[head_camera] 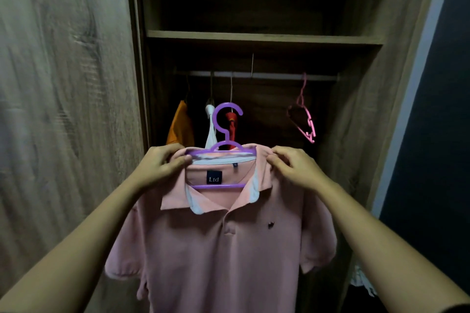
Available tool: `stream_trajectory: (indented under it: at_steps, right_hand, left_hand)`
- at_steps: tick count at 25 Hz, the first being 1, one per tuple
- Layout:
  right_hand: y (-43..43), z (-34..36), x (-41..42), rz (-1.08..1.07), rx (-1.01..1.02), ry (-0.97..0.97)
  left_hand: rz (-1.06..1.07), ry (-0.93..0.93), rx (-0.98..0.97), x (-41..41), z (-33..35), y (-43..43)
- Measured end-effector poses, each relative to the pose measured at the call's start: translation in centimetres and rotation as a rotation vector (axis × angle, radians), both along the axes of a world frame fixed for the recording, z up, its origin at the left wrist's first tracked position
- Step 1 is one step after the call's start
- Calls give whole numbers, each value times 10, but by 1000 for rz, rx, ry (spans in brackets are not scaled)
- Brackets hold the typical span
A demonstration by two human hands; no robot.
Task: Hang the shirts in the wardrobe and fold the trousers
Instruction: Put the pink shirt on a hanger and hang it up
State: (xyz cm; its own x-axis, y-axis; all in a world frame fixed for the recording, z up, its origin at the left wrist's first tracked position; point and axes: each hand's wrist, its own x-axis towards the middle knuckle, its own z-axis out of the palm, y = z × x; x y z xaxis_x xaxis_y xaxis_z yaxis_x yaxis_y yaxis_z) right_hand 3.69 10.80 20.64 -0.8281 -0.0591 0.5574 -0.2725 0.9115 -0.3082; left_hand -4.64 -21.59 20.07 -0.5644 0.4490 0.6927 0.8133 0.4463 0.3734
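A pink polo shirt [216, 244] hangs on a purple plastic hanger [223, 134] that I hold up in front of the open wardrobe. My left hand [162, 164] grips the shirt's left shoulder together with the hanger's arm. My right hand [292, 168] pinches the right shoulder fabric by the collar. The hanger's hook points up, below the wardrobe rail [254, 75]. On that rail hang an orange shirt [180, 124], a white shirt [211, 127] and a red shirt [231, 127].
Empty pink hangers [305, 119] dangle at the right of the rail. A wooden shelf [262, 37] runs above the rail. The wardrobe door [63, 84] stands at my left and a wooden side panel [368, 109] at my right. Some light fabric [361, 279] lies low at the right.
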Motion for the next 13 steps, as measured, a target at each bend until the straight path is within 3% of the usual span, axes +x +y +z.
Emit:
stream_trajectory:
  at_steps: [4, 6, 9, 11, 13]
  right_hand:
    - [1, -12, 0, 196, -219, -113]
    - [1, -17, -1, 174, -242, -120]
    - [-9, -23, -5, -110, -75, 174]
    - [-42, -34, -4, -100, -139, 310]
    - [-75, -45, -3, -59, -349, 124]
  left_hand:
    - [23, -45, -169, -2, 0, -6]
    - [8, -57, -209, -2, 0, -5]
    - [17, -97, -97, 5, -5, 6]
    - [46, -96, -88, 10, -10, 20]
    - [90, -53, -132, 18, -14, 39]
